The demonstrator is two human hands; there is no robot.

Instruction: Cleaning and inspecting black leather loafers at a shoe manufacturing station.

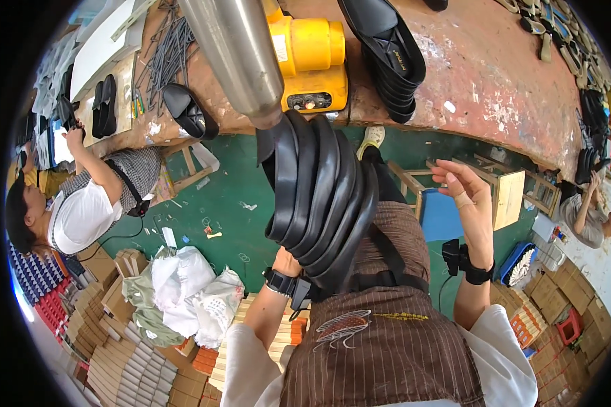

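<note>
My left hand [286, 262] holds up a nested stack of black slip-on shoes [319, 197] in front of my apron. Its fingers are hidden behind the stack. The stack's upper end is right at the mouth of a steel barrel [241, 57], which belongs to a yellow blower-like machine [312, 51] on the bench. Whether shoe and barrel touch, I cannot tell. Away to the right, my right hand [466, 197] is raised and holds nothing, its fingers apart and loosely bent. Both wrists wear black straps with small devices.
On the worn reddish bench [478, 88] lie another black shoe stack [387, 57], a single black shoe [187, 112] and thin metal rods [170, 57]. Co-workers sit at left [81, 210] and far right [587, 217]. White sacks [193, 292] and a blue-seated stool [438, 214] stand on the green floor.
</note>
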